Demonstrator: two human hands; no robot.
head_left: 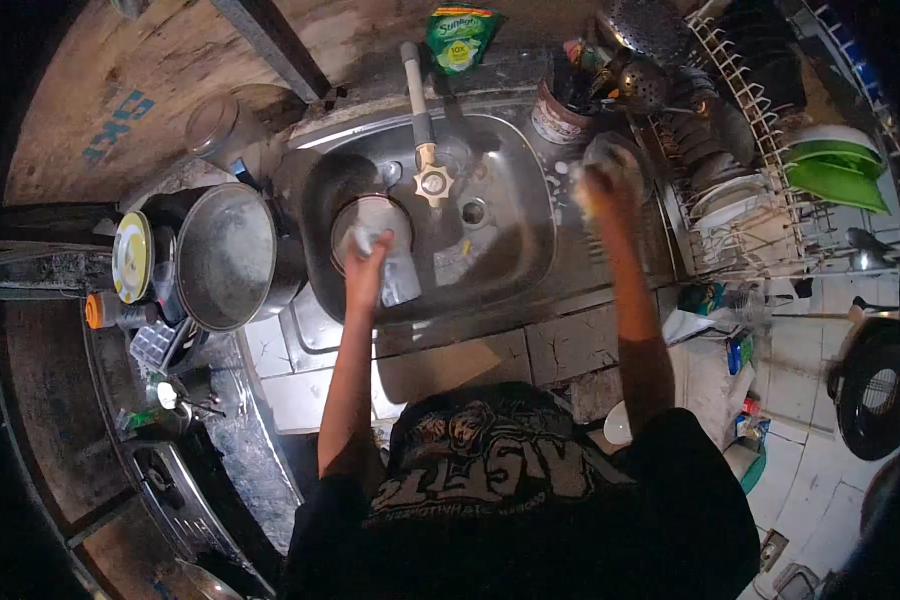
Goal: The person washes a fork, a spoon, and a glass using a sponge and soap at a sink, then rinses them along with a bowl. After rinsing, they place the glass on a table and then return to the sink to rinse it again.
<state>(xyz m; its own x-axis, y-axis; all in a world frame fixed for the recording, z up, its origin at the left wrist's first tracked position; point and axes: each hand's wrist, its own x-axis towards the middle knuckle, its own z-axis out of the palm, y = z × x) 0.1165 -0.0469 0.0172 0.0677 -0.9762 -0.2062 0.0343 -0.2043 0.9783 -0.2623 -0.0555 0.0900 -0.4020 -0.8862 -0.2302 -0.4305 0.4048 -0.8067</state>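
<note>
My left hand [370,252] is closed around a clear, cup-like vessel [400,278] over the left part of the steel sink [545,240]. Below it in the basin lies a round bowl or pot [342,225], partly hidden by the hand. A spoon [393,173] rests near the basin's back left. My right hand [602,192] is over the drainboard right of the basin, blurred, its fingers hard to make out. A clear, rounded item [618,158] shows beside it; whether the hand touches it cannot be told. The faucet [420,110] reaches over the basin between both hands.
A large pot [226,257] and a yellow-rimmed plate [132,257] stand at left. Behind the sink is a green soap pouch [461,40]. A utensil holder [558,115] and a dish rack [740,75] with plates and green bowls [838,178] are at right.
</note>
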